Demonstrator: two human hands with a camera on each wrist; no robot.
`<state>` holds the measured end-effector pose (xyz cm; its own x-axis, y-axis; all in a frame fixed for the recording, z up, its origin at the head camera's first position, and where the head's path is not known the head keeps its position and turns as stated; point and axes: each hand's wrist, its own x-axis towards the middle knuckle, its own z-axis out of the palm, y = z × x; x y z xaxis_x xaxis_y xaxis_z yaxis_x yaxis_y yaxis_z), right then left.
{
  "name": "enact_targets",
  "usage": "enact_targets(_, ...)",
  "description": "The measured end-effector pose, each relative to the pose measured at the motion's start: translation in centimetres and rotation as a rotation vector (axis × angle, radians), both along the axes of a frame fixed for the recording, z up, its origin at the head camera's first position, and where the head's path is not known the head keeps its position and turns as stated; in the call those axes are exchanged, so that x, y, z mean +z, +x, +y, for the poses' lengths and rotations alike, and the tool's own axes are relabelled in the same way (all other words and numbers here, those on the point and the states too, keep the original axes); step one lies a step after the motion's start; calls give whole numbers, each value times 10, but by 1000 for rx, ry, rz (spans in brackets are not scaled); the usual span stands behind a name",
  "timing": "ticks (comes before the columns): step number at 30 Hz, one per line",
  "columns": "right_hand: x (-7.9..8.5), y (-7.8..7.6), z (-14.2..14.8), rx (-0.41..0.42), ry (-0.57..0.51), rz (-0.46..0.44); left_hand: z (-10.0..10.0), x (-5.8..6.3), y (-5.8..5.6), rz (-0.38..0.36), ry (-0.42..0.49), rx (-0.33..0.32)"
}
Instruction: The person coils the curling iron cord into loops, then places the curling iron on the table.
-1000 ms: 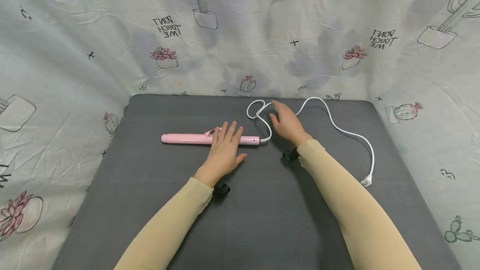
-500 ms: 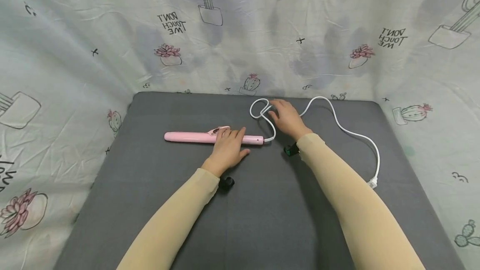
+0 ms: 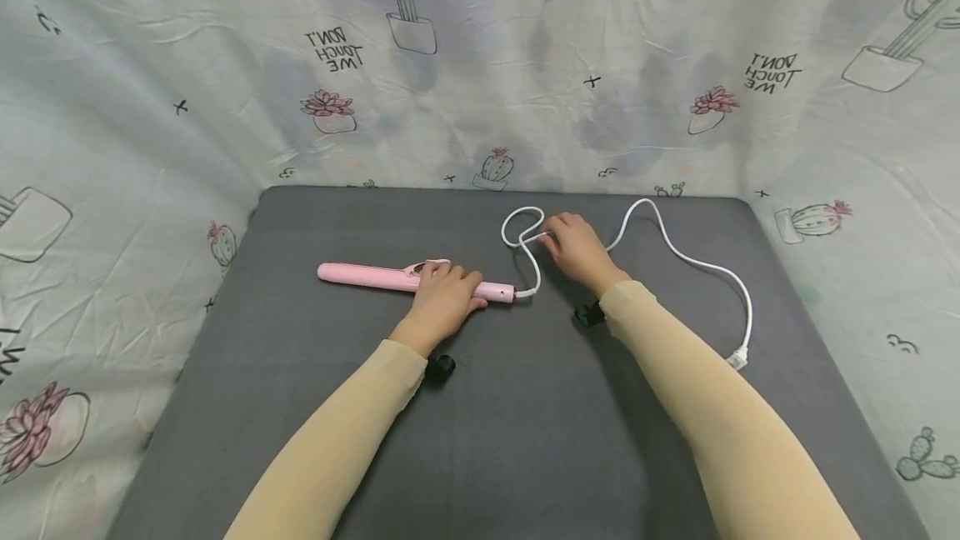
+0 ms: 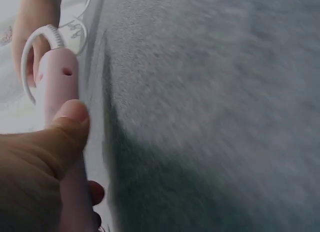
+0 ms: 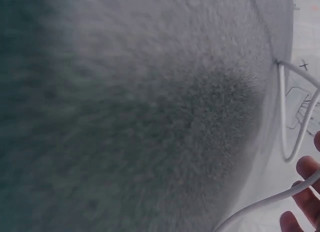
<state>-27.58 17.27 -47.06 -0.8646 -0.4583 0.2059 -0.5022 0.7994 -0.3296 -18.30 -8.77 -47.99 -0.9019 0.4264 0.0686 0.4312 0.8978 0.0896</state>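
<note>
A pink curling iron lies crosswise on the grey table, its clamp lever on the far side. My left hand grips its handle. In the left wrist view the thumb presses one side of the handle and fingertips show on the other. A white cord leaves the handle's right end, loops, and passes into my right hand. The right wrist view has the cord running across curled fingers, partly cut off by the frame edge.
To the right, the cord's plug lies beside my right forearm. A printed cactus curtain rises behind the grey table and along both sides. Black cameras sit at both wrists.
Flat, spread left fingers have curled round the handle, and the iron's right end has tilted slightly nearer. My right hand has closed on the cord and come slightly nearer, drawing the cord along.
</note>
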Motion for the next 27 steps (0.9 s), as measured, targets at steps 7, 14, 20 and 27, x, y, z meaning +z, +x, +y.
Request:
enact_targets(7, 8, 20, 20, 78, -37, 187, -7, 14, 12, 67, 67, -45)
enact_targets(14, 15, 39, 45, 133, -98, 375, -23, 42, 18, 199, 216, -93)
enact_targets(20, 17, 52, 69, 160, -61, 414, -41, 65, 17, 294, 355, -51)
enact_targets(27, 12, 65, 97, 78, -33, 354, -56, 100, 21, 223, 499, 89)
